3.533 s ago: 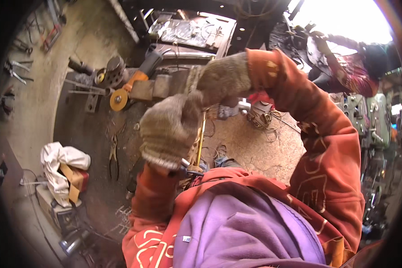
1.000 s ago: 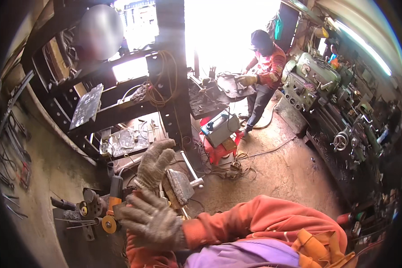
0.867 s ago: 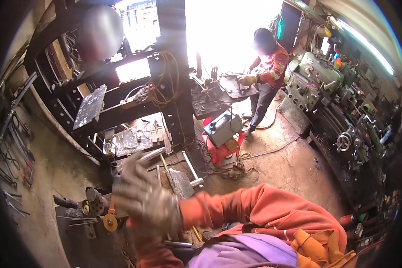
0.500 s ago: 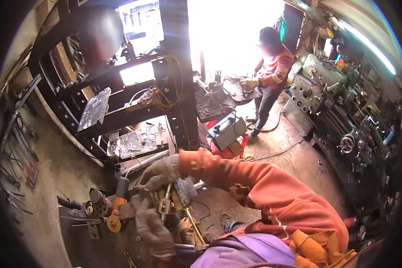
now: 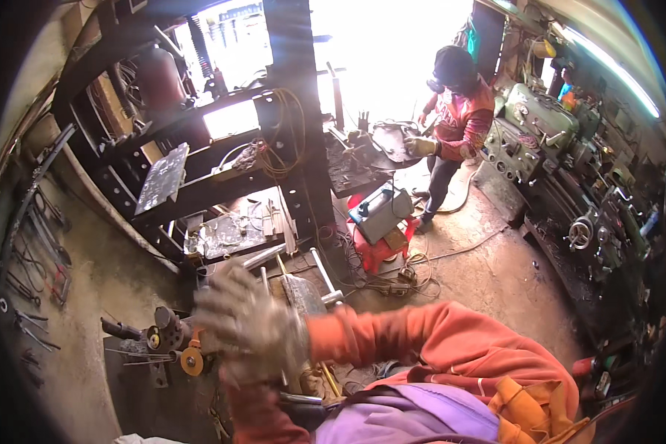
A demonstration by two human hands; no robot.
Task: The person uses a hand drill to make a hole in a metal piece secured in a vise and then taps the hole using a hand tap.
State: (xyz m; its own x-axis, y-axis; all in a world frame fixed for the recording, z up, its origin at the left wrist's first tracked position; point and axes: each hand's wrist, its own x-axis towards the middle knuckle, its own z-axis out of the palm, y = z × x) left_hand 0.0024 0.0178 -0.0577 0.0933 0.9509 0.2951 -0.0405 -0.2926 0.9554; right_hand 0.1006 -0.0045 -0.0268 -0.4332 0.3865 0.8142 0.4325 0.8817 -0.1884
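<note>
My right hand [image 5: 255, 314], in a worn grey-brown work glove, reaches in from the right with its fingers blurred and spread toward the left. My left hand [image 5: 238, 368], also gloved, lies under and against it, and its fingers are mostly hidden. I see nothing held in the right hand. Both hands are above a cluttered work surface. Just left of them is an angle grinder [image 5: 192, 360] with an orange disc. Beyond the right wrist lie a grey metal block [image 5: 302, 294] and a hammer [image 5: 333, 297] with a pale metal handle.
A dark steel frame rack [image 5: 292, 126] stands ahead. A person [image 5: 462, 111] in an orange top handles a plate at a bench beyond a red stand [image 5: 377, 248]. A green lathe [image 5: 533, 129] lines the right side. Tools [image 5: 48, 222] hang on the left wall.
My right hand has come down and toward me onto my left hand, and its fingers have spread. My left forearm has come into view. The fork-ended metal rod between the hands is now covered.
</note>
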